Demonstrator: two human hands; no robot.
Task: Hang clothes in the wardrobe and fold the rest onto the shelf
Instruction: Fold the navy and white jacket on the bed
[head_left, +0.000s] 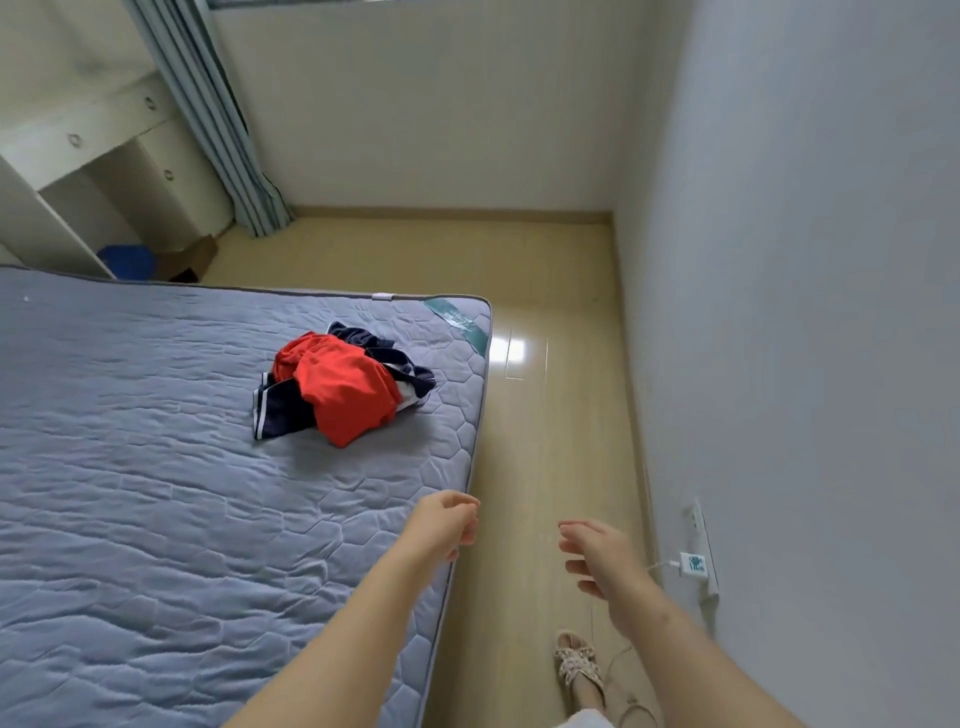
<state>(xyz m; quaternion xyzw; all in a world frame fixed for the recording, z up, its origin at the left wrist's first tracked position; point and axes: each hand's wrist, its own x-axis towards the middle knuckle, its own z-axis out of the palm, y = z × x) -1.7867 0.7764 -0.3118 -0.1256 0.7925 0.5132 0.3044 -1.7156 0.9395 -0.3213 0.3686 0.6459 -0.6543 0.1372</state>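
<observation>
Blue-grey quilted mattress fills the left half of the view. The clothes lie in one crumpled heap on the mattress, near its far right corner. A red garment is on top. A navy garment with white stripes lies beneath and around it, touching.

The left hand hovers over the mattress's right edge, nearer than the heap and well apart from it. Its fingers are loosely curled and hold nothing. The right hand is off the mattress, over the wooden floor to its right. Its fingers are relaxed, slightly spread, and hold nothing.

Beyond the mattress's far edge are a white shelving unit, a blue bin and a grey-green curtain. On the wall right of the mattress, a white charger is plugged into a socket. A sandalled foot stands on the floor beside the mattress's near right side.
</observation>
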